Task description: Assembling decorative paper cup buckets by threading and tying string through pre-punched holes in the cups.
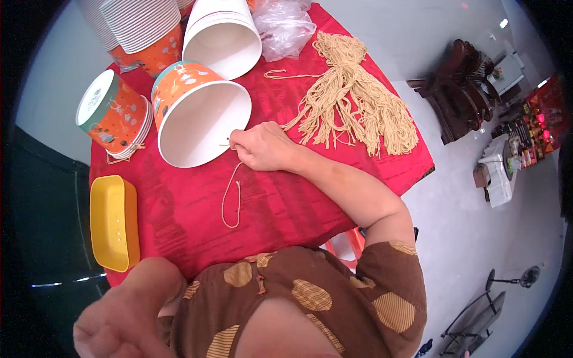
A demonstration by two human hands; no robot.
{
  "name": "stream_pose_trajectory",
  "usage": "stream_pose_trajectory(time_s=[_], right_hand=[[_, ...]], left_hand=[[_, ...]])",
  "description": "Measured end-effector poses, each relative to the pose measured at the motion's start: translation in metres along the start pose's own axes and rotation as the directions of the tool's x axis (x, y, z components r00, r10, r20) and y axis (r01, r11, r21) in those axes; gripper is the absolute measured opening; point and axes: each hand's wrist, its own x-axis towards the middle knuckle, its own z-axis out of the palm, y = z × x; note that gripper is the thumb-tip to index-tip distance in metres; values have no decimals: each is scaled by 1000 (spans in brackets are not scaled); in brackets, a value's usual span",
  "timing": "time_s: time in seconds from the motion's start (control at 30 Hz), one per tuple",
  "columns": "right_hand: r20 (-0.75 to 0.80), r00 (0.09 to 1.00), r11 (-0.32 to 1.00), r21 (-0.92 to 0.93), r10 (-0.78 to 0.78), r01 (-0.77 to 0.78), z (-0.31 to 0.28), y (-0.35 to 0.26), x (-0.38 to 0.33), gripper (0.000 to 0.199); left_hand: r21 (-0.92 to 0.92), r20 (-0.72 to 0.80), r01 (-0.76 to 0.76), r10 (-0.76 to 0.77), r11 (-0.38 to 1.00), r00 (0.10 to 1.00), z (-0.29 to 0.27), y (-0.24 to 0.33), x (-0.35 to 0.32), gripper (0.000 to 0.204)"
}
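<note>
Forearm (346,182) aslant, right hand (256,146) at bucket (170,89) rim, grip narrow on string (224,206); left hand (119,316), grip unclear

head view | left fisheye, worn on head | faces down | table (286,203) near

The tub (204,124) is orange with small printed figures, teal at its base and white inside, empty, tipped on its side with its mouth toward the person. The cord (224,203), thin and beige, curves slackly from beside its right rim into a narrow hook.
</note>
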Motion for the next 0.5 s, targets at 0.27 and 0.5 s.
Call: stream_pose_trajectory(time_s=[0.27, 0.5], right_hand=[[-36, 999, 999, -15, -33, 33, 2, 3, -1, 10], [-20, 999, 999, -10, -33, 32, 3, 5, -1, 9]], left_hand=[[102, -132, 132, -118, 986, 984, 13, 1, 0, 22], [22, 156, 32, -35, 999, 987, -15, 5, 5, 63]])
